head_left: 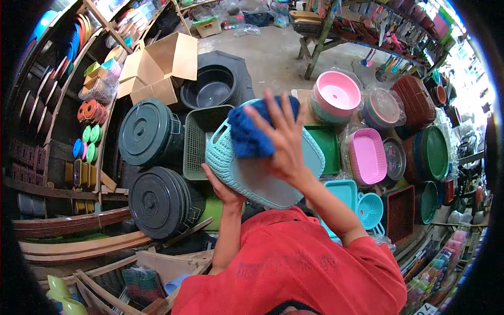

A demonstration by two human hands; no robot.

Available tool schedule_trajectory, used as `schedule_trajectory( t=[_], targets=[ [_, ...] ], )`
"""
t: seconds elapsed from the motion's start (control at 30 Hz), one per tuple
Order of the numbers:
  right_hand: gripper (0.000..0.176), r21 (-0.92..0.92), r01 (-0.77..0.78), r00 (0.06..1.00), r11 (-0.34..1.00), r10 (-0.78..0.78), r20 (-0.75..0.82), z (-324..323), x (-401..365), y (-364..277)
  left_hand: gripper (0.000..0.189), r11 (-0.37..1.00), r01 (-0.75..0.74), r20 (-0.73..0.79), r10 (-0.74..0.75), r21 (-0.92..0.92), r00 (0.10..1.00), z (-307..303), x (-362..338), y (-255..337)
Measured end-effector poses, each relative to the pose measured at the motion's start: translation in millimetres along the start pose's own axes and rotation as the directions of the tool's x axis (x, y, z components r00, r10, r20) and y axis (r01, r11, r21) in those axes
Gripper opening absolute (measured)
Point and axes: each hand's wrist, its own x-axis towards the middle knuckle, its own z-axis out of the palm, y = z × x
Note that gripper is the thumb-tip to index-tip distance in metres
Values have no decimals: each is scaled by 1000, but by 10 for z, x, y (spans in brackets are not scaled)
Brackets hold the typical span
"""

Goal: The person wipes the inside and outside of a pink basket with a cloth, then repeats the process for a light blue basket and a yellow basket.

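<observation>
A light-turquoise woven-pattern plastic basket (223, 157) is held tilted in front of my chest, with a smooth flat face turned up towards me. My left hand (226, 185) grips its lower left side, thumb up along the wall. Over the upper part lies a bunched blue cloth (249, 134). My right hand (283, 136) is on the cloth, fingers spread and slightly blurred, partly covering it and the basket's face.
Dark lidded bins (149, 131) and a grey-green crate (197, 142) stand at left, behind them an open cardboard box (163, 63) and a black tub (210, 86). To the right are pink basins (336, 94), a pink basket (370, 157) and turquoise baskets (341, 194).
</observation>
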Motion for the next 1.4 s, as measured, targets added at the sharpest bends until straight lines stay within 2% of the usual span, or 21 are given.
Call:
schedule_trajectory(
  t=[0.07, 0.13, 0.17, 0.3, 0.37, 0.4, 0.47, 0.5, 0.53, 0.57, 0.73, 0.83, 0.9, 0.97, 1.1, 1.17, 1.23, 1.27, 1.3, 1.37, 1.4],
  targets=[
    [82, -103, -48, 999, 994, 49, 6, 7, 5, 73, 83, 998, -32, -21, 33, 49, 999, 25, 20, 20],
    [82, 97, 29, 1000, 995, -30, 7, 130, -128, 124, 87, 986, -120, -45, 126, 113, 991, 126, 21, 61],
    [81, 100, 60, 994, 993, -69, 88, 152, -256, 58, 86, 996, -39, -59, 34, -83, 998, 146, 20, 99],
    [79, 175, 173, 918, 969, -223, 329, 261, -1005, -332, 77, 985, -172, -195, 164, -25, 967, -719, 288, 146],
    [75, 171, 167, 903, 971, -220, 370, 238, -1186, -412, 76, 982, -173, -356, 189, 77, 915, -316, 201, 279],
    [76, 126, 172, 898, 977, -208, 388, 241, -1210, -349, 76, 982, -173, -361, 189, 78, 913, -512, 252, 212],
    [83, 151, 112, 936, 982, -155, 315, 174, -1037, -212, 76, 905, -299, -271, 382, 303, 884, -889, 330, 103],
    [86, 120, 87, 951, 989, -118, 285, 167, -926, -113, 76, 905, -297, -270, 381, 305, 884, -900, 279, 111],
    [89, 55, 62, 967, 997, -74, 246, 113, -774, -26, 76, 969, -224, -158, 239, 105, 958, -533, 186, 198],
    [94, 141, -13, 981, 990, -14, 195, -30, -569, 50, 76, 991, -107, -13, 106, -86, 994, -322, 150, 230],
    [98, 105, -148, 987, 983, 140, 81, 104, -411, 651, 80, 973, -203, -187, 220, 106, 957, -200, 99, 168],
    [100, 106, 13, 967, 994, -40, 250, 24, -620, 328, 80, 978, -190, -234, 204, 83, 950, -298, 202, 272],
    [94, 236, 67, 926, 969, -148, 346, 174, -1013, 131, 76, 969, -247, -259, 244, 19, 935, -328, 268, 351],
    [89, 275, 165, 886, 947, -265, 381, 160, -1305, -92, 70, 965, -261, -192, 258, 13, 947, -604, 360, 410],
    [86, 289, 110, 889, 951, -224, 399, 120, -1291, 53, 62, 990, -143, -191, 140, -5, 972, -732, 337, 328],
    [83, 235, 79, 972, 969, -127, 200, 157, -1129, 306, 60, 994, -93, -159, 85, -48, 984, -716, 292, 242],
    [77, 265, 21, 987, 964, -63, 150, 91, -1000, 447, 58, 988, -56, -236, 21, -143, 972, -699, 283, 172],
    [66, 453, -145, 989, 880, 130, 65, 135, -975, 544, 58, 989, -48, -226, 15, -143, 974, -732, 268, 167],
    [56, 632, -266, 944, 728, 329, 18, 188, -952, 661, 59, 993, -55, -228, 30, -106, 973, -794, 241, 175],
    [55, 512, -713, 688, 480, 621, 375, 269, -1007, 1061, 59, 996, -54, -228, 37, -67, 973, -907, 152, 126],
    [56, 646, -709, 635, 283, 654, 410, 366, -1103, 1264, 61, 997, -78, -241, 70, -24, 968, -951, 116, 93]
  ],
)
